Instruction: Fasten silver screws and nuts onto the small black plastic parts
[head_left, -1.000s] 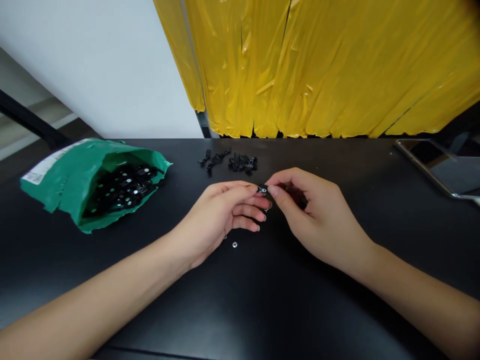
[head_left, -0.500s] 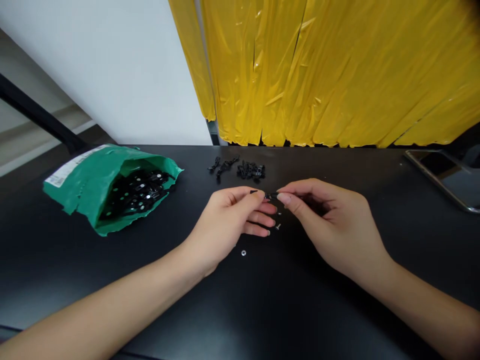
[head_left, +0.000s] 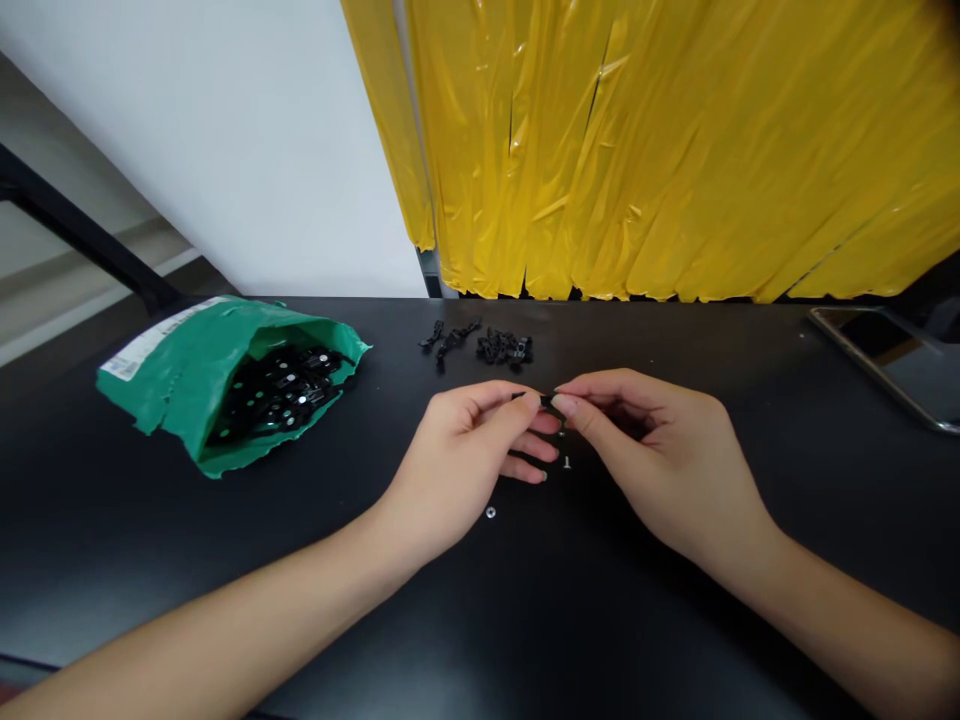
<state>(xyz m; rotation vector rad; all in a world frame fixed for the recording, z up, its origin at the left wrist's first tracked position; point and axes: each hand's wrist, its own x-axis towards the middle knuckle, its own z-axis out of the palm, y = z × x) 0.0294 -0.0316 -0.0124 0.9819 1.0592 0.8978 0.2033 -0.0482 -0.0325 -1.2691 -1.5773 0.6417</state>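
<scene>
Between the fingertips of both hands is a small black part (head_left: 547, 400), mostly covered by the fingers. My left hand (head_left: 472, 440) pinches its left end with thumb and forefinger, the other fingers loosely spread below. From the right, my right hand (head_left: 652, 440) grips the other end between thumb and forefinger. A small screw (head_left: 567, 463) stands on the black table (head_left: 480, 620) just beneath the hands, with a tiny metal piece (head_left: 562, 433) above it. Nearer the front lies a silver nut or washer (head_left: 490, 512).
An open green bag (head_left: 180, 375) full of black parts lies at the left. Small black pieces (head_left: 504, 347) are heaped behind the hands, with a few more (head_left: 452, 340) beside them. A phone-like device (head_left: 892, 360) rests at the right. Yellow plastic sheeting (head_left: 637, 150) hangs behind.
My two hands have come closer together, hiding more of the black part. The small screw under them has changed from leaning to upright. The whole view has shifted slightly.
</scene>
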